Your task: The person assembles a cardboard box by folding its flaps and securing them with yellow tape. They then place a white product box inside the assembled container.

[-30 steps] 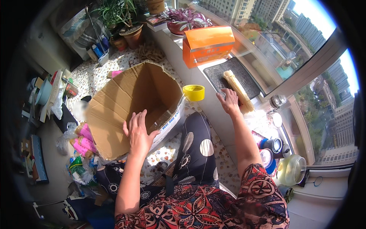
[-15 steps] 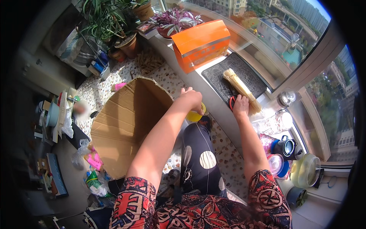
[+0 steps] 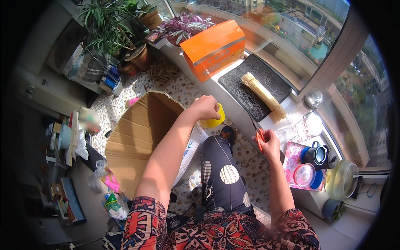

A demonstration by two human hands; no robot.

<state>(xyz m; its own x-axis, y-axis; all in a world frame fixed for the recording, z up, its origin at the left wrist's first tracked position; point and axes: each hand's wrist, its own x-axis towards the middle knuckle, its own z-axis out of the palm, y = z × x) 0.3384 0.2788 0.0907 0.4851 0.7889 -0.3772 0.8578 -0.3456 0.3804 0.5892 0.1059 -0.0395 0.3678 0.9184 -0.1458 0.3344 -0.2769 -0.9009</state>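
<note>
My left hand (image 3: 205, 107) is closed on a roll of yellow tape (image 3: 214, 121), holding it by its upper rim beside a large brown cardboard piece (image 3: 133, 141) with a curved edge. My right hand (image 3: 270, 144) grips a pair of scissors (image 3: 260, 136) by the red handles. Its dark blades point away from me, toward the black tray's near edge. On that black patterned tray (image 3: 233, 77) lies a tied bundle of pale, thin sticks or strands (image 3: 262, 95). A white surface with blue print (image 3: 188, 155) shows under my left forearm.
An orange box (image 3: 214, 49) stands on the window ledge behind the tray. Glass jars (image 3: 312, 99), a dark pot-like vessel (image 3: 318, 154) and a clear bowl (image 3: 341, 179) line the right side. Potted plants (image 3: 108, 31) fill the far left corner. Pebble-patterned flooring (image 3: 246, 166) lies below.
My right hand has lifted the scissors off the tray and drawn them back toward me. My left hand, with the tape, has risen slightly and shifted left.
</note>
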